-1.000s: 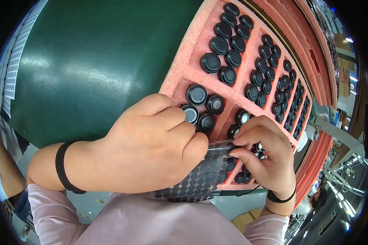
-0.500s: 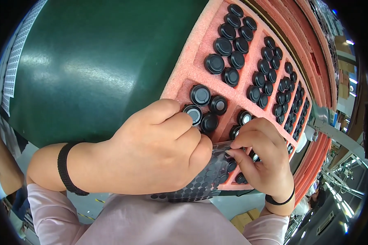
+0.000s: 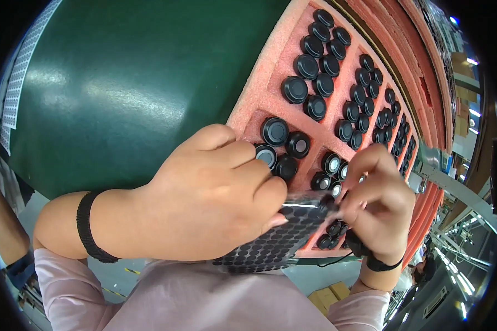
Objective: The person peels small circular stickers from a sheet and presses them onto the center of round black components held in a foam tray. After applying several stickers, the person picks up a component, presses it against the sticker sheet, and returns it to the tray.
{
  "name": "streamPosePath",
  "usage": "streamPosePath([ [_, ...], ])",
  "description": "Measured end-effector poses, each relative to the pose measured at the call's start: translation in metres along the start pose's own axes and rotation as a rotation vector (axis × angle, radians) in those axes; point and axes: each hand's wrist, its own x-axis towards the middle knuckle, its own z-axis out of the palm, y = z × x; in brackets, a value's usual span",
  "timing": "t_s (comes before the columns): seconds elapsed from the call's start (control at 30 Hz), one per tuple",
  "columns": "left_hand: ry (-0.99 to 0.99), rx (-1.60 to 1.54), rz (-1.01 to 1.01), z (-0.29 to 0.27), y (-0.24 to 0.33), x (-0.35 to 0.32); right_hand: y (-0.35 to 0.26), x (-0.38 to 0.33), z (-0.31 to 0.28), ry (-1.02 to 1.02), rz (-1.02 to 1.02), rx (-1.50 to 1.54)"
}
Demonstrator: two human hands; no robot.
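Note:
My left hand (image 3: 215,193) is closed on a sheet of black round stickers (image 3: 276,234), its thumb lying along the upper edge. The sheet has a glossy clear layer and hangs tilted over the near edge of a pink foam tray (image 3: 252,83). My right hand (image 3: 382,204) is at the sheet's right corner, blurred, its fingers curled into a pinch. What sits between those fingertips cannot be made out. Beyond my left knuckles, several black round caps (image 3: 274,131) stand in a tray compartment; a few beside my right hand show pale discs (image 3: 331,164) in their centres.
More black caps (image 3: 306,66) fill the tray's farther compartments. Stacked pink foam trays (image 3: 392,33) rise along the right. A green tabletop (image 3: 127,83) stretches left, with a sheet of small dots (image 3: 23,71) at its far-left edge. Another person's arm (image 3: 5,220) shows at the left.
My right hand has moved right, off the sheet's top edge. More of the sheet's dots and several caps near that hand now show. My left hand keeps its grip.

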Motion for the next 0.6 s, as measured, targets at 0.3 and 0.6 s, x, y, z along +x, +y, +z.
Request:
streamPosePath([
  [0.3,0.027,0.063,0.141,0.016,-0.006,0.008,0.019,0.034,0.017,0.009,0.294,0.042],
  [0.6,0.043,0.097,0.154,0.022,-0.009,0.009,0.019,0.039,0.019,-0.060,0.382,0.069],
])
